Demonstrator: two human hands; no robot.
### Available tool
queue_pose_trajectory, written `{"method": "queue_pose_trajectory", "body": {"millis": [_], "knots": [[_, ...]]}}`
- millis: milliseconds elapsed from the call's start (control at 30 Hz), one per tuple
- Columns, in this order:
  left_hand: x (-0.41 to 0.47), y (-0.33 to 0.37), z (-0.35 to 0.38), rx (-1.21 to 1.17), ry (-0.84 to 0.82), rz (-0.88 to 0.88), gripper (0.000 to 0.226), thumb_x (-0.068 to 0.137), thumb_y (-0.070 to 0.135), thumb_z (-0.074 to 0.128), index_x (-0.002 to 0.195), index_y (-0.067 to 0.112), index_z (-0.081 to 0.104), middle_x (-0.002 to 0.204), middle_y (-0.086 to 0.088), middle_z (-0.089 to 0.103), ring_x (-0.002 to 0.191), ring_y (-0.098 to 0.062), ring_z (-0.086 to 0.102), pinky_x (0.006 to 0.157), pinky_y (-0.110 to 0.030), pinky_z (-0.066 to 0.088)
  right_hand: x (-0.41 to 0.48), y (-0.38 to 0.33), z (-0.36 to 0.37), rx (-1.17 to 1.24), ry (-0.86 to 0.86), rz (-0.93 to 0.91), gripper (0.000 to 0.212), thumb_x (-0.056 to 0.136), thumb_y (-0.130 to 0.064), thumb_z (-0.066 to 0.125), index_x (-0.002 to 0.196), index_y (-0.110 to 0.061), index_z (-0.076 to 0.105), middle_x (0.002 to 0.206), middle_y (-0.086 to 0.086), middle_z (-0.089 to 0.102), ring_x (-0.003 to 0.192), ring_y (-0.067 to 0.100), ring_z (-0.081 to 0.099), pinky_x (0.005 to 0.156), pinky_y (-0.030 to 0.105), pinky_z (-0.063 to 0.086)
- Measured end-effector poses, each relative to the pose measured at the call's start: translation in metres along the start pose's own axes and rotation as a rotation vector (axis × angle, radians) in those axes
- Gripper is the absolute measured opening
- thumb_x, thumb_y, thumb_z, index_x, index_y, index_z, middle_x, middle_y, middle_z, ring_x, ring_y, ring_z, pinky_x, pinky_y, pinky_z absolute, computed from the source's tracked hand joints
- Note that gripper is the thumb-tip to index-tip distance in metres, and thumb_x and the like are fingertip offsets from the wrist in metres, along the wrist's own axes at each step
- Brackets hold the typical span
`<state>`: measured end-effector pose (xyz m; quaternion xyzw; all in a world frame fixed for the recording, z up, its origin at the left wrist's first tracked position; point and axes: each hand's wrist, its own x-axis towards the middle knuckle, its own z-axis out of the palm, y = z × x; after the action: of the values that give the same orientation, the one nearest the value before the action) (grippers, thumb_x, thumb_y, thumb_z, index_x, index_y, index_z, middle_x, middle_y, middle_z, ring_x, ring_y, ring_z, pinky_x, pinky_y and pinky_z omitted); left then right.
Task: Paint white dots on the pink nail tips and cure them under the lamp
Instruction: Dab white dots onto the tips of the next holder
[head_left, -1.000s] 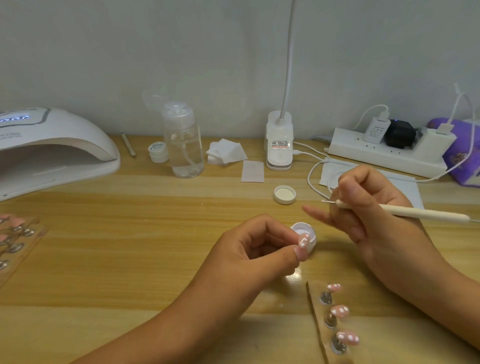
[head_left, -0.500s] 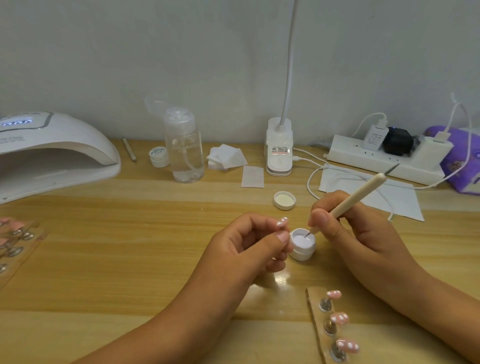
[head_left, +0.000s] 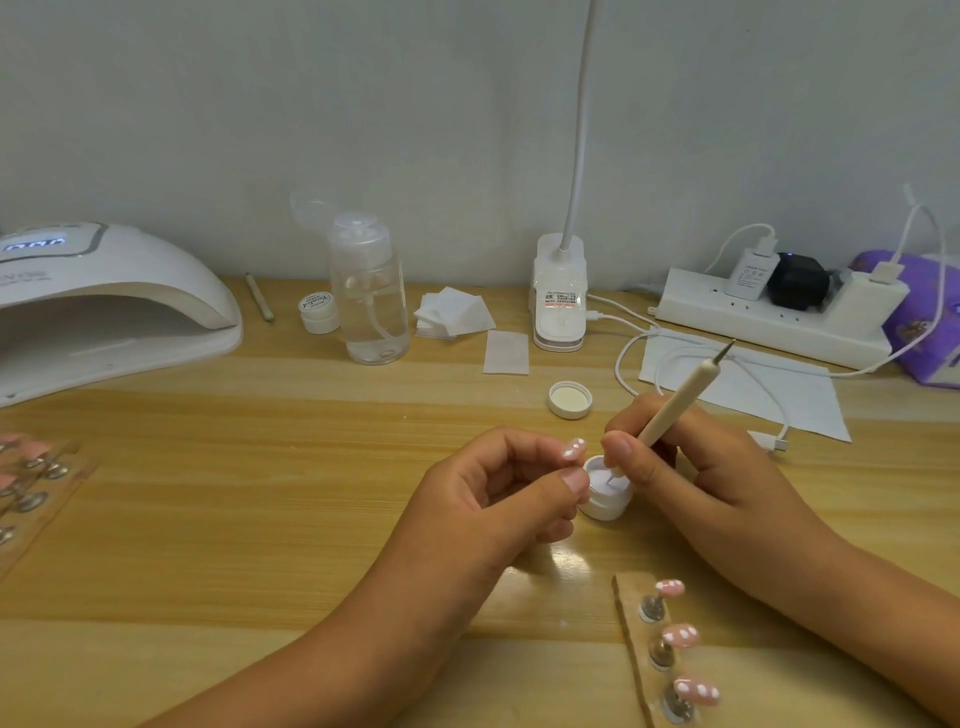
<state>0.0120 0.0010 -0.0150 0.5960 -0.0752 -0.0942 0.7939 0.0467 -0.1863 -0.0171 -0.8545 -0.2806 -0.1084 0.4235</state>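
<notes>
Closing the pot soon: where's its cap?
Head view, right of centre: the cap lies upturned on the table, between the desk lamp base and the right hand.

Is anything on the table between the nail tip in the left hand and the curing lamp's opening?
Nothing visible does. Bare table runs from the nail tip in the left hand to the lamp; the clear bottle stands behind that line.

bare forearms, left hand (head_left: 493, 499) and right hand (head_left: 691, 478) short-nailed.
</notes>
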Motion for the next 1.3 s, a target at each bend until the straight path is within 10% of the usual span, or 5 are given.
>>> {"method": "queue_pose_trajectory", "body": {"millis": [400, 533, 1300], "knots": [[-0.001, 0.0, 0.003, 0.045, -0.046, 0.004, 0.005, 0.072, 0.021, 0.073, 0.073, 0.026, 0.073, 0.077, -0.004, 0.072, 0.071, -0.006, 0.065, 0.065, -0.016, 0.051, 0.0, -0.007, -0.008, 0.689, 0.322, 0.19, 0.018, 0.071, -0.018, 0.08, 0.075, -0.022, 0.063, 0.073, 0.0, 0.058, 0.071, 0.015, 0.061, 0.08, 0.033, 0.058], [-0.001, -0.001, 0.004, 0.072, -0.057, -0.006, 0.004, 0.07, 0.019, 0.074, 0.072, 0.023, 0.072, 0.076, -0.005, 0.071, 0.07, -0.009, 0.065, 0.069, -0.02, 0.055, -0.001, -0.013, -0.005, 0.91, 0.248, 0.221, 0.019, 0.076, -0.011, 0.064, 0.063, -0.017, 0.051, 0.058, 0.003, 0.043, 0.054, 0.01, 0.045, 0.075, 0.032, 0.057], [-0.001, 0.0, 0.003, 0.097, -0.116, 0.017, 0.015, 0.061, 0.034, 0.077, 0.07, 0.024, 0.072, 0.072, -0.002, 0.069, 0.067, -0.009, 0.061, 0.064, -0.017, 0.049, -0.005, -0.015, -0.003, 0.954, 0.078, 0.258, 0.036, 0.06, -0.032, 0.088, 0.061, -0.019, 0.055, 0.06, 0.0, 0.055, 0.053, 0.006, 0.058, 0.06, 0.026, 0.057]]}}
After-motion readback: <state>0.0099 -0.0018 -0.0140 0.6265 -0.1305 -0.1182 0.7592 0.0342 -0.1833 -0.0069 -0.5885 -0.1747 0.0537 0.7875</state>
